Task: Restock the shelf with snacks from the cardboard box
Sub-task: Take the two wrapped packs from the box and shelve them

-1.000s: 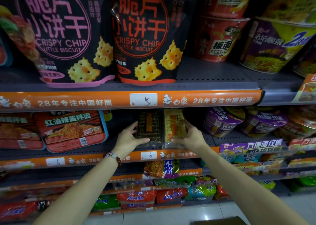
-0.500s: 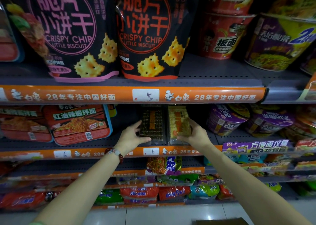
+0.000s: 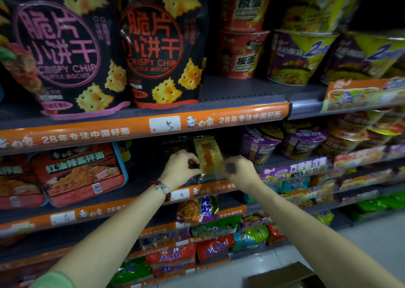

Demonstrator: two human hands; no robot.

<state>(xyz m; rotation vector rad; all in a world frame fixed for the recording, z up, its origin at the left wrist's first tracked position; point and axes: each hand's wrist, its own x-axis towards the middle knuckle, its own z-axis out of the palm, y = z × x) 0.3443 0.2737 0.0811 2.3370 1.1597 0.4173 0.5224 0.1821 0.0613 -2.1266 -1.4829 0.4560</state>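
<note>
A yellow snack pack [image 3: 207, 154] stands upright on the middle shelf [image 3: 140, 179], tilted slightly left. My left hand [image 3: 182, 167] has its fingers curled at the pack's lower left edge. My right hand [image 3: 238, 170] pinches the pack's lower right corner. A dark snack pack [image 3: 175, 144] stands just left of it, mostly hidden behind my left hand and in shadow. A corner of the cardboard box [image 3: 282, 274] shows on the floor at the bottom right. The image is blurred with motion.
Red noodle trays [image 3: 76, 174] stand left of the packs and purple noodle cups [image 3: 260, 143] to the right. Large black biscuit bags [image 3: 162, 53] fill the shelf above. Lower shelves hold several bagged noodles [image 3: 210, 248].
My left hand has left the dark pack and moved right onto the yellow pack. Both hands have gone from flat against the packs to curled on the yellow one.
</note>
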